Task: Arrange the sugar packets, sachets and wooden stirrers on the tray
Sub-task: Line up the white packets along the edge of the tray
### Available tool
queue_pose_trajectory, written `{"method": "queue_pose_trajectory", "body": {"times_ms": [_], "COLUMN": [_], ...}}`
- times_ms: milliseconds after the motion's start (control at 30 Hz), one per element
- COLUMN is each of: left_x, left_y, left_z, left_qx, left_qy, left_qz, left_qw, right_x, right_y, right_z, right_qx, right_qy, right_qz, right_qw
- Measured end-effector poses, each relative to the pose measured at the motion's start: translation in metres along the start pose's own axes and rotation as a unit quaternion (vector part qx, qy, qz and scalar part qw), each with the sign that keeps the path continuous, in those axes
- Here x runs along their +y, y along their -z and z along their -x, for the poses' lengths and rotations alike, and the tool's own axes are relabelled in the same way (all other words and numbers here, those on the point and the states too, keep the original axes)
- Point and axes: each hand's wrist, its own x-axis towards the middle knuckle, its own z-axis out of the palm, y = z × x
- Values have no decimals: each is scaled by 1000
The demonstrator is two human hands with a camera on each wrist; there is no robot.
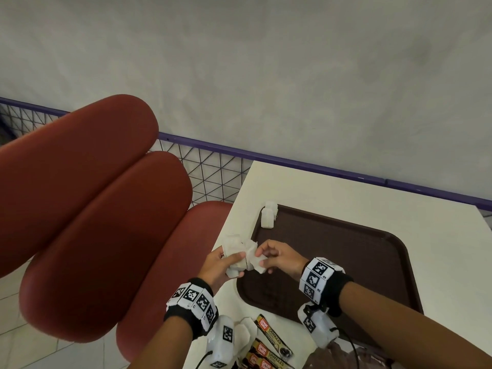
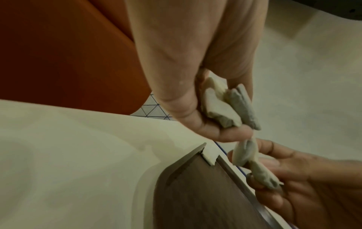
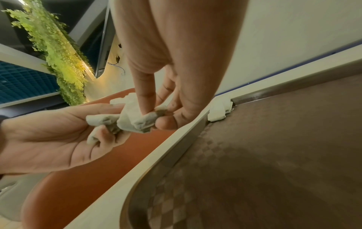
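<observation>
Head view: red seat (image 1: 87,222) left of tabletop (image 1: 346,193); both grips, left hand (image 1: 221,267) and right hand (image 1: 282,258), pinch white sachets (image 1: 245,258); granule packets (image 1: 269,347) cut off at frame bottom.

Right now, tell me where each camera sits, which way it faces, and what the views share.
Head: worn on the head, looking down at both hands holding white packets beside the brown tray; both forearms show.
Left wrist: looks along the left hand to its packets, the tray corner below; right hand shows.
Right wrist: looks along the right hand pinching a packet; left hand and tray show.
Shared: hands, packets, tray.
</observation>
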Motion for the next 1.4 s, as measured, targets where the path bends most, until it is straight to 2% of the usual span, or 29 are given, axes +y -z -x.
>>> {"method": "queue_pose_trajectory", "body": {"times_ms": [333, 600, 700, 833, 933, 1200, 1400], "left_x": [-3, -2, 0, 2, 1, 0, 2], "left_y": [-10, -6, -2, 9, 19, 42, 48], "left_z": [-7, -15, -15, -14, -13, -6, -4], "left_qx": [-18, 38, 57, 76, 80, 90, 99], "left_qy": [4, -19, -34, -45, -51, -62, -68], "left_qz": [-10, 17, 29, 33, 38, 44, 53], "left_qw": [1000, 999, 997, 996, 995, 993, 991], "right_x": [3, 4, 7, 17, 19, 30, 28], "right_y": [2, 12, 20, 33, 35, 21, 16], "right_z": [-4, -12, -24, -52, -71, -108, -113], "right_qx": [15, 43, 102, 254, 307, 319, 300], "right_qy": [1, -5, -14, -32, -44, -95, -98], "right_qz": [-7, -6, 8, 15, 44, 84, 123], "right_qw": [1000, 999, 995, 967, 950, 939, 941]}}
